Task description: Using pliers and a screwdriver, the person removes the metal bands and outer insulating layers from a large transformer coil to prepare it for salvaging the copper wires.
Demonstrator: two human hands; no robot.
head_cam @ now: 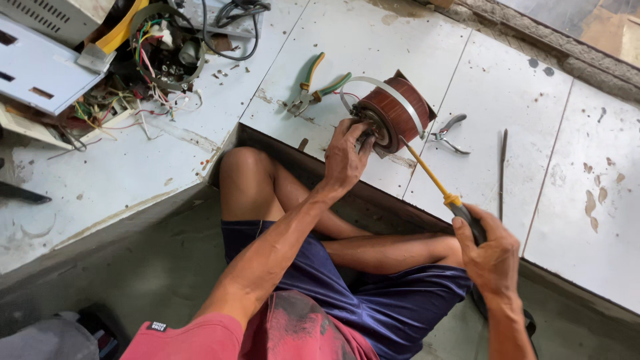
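Both hands are at work on a round coil unit wound with reddish-brown wire (pixel 399 112), which lies on its side at the near edge of the white tiled floor platform (pixel 513 87), just above a dark step. The left hand (pixel 345 157) is cupped against the coil's open face, its fingers (pixel 361 136) curled in around the metal centre and pressing on it. The right hand (pixel 492 252) is closed in a fist around the dark handle of a screwdriver (pixel 437 185); the yellow shaft runs up and left from the fist, and its tip meets the lower side of the coil, just beside the left hand. A pale metal band arcs over the top of the coil.

Green-handled pliers (pixel 312 87) lie on the tile to the left of the coil, close to it. A small pair of grey pliers (pixel 448 130) lies just to the right, and a thin dark rod (pixel 503 170) lies farther right, roughly along a tile joint. At the upper left sit an opened grey metal casing (pixel 40 67) and a tangle of coloured wires (pixel 157 63). The person sits cross-legged below the platform edge in dark blue shorts (pixel 373 300) and a red shirt.
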